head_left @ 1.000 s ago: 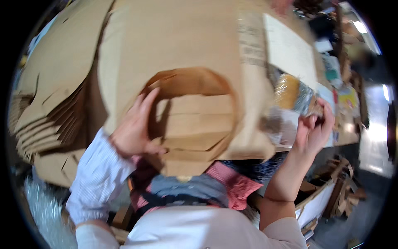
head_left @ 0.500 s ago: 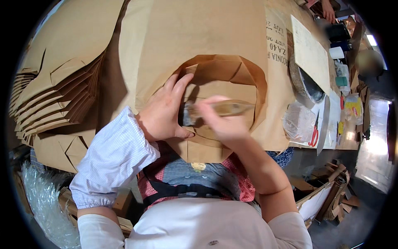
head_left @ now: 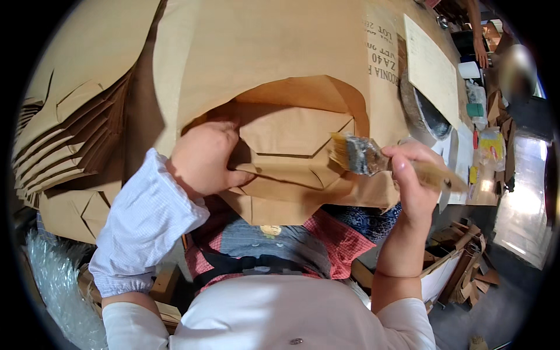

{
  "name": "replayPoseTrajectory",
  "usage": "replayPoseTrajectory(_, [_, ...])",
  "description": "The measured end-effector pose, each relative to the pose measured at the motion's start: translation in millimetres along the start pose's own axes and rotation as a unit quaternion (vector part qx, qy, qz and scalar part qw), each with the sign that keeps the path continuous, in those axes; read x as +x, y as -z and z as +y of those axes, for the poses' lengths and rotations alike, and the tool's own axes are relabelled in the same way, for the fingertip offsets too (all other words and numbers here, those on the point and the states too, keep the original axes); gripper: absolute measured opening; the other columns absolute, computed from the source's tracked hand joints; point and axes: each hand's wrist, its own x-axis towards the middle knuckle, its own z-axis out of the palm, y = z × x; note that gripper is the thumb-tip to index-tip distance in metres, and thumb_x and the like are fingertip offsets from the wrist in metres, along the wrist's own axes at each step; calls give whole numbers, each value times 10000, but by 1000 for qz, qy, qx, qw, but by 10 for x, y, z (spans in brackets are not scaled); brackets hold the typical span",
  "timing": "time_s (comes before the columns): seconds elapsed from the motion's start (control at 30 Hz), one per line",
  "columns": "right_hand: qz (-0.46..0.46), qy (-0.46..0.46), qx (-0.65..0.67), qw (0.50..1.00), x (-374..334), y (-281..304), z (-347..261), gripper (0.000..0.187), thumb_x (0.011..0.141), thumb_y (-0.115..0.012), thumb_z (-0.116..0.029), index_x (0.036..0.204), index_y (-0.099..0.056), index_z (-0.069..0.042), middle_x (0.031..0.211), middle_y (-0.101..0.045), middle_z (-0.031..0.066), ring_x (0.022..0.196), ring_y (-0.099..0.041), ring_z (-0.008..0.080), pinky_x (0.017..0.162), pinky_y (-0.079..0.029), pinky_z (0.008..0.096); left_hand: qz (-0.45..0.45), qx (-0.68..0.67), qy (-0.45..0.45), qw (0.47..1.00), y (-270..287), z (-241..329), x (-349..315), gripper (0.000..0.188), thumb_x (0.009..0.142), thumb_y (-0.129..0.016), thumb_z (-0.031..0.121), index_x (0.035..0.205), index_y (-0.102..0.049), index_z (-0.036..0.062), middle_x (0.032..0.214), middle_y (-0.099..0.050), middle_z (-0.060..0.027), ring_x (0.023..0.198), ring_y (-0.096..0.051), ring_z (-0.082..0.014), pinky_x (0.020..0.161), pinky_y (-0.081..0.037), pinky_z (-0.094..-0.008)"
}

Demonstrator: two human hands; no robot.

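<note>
Two hands work: left hand pins folded brown paper, right hand grips paintbrush.
</note>
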Motion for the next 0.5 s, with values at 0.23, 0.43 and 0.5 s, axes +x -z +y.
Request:
replayPoseTrajectory(0.23, [-210,217,-78,950,424,-684,226,245,753,-740,-135,979,-686,-59,716,-590,104,637,-561,269,580,-452,347,-24,34,-35,998,8,-42,-28,456,603,-767,307,773,-609,-85,965,-619,-300,1019,-592,-405,900,-480,-407])
replayPoseTrajectory(0.43, [-175,130,-79,973,477,-384,349,161,791,-685,-70,946,-679,-27,764,-629,92,665,-583,208,615,-457,311,-4,-32,6,999,9,21,-24,267,754,-680,172,835,-532,-35,805,-610,-240,862,-589,-420,755,-479,-444])
replayPoseTrajectory(0.5, [-45,34,-48,997,350,-317,311,122,808,-667,-59,920,-678,-14,789,-651,88,686,-598,177,635,-468,294,3,-46,38,998,-37,-7,48,171,802,-631,111,821,-515,-13,766,-600,-217,810,-584,-415,711,-468,-451])
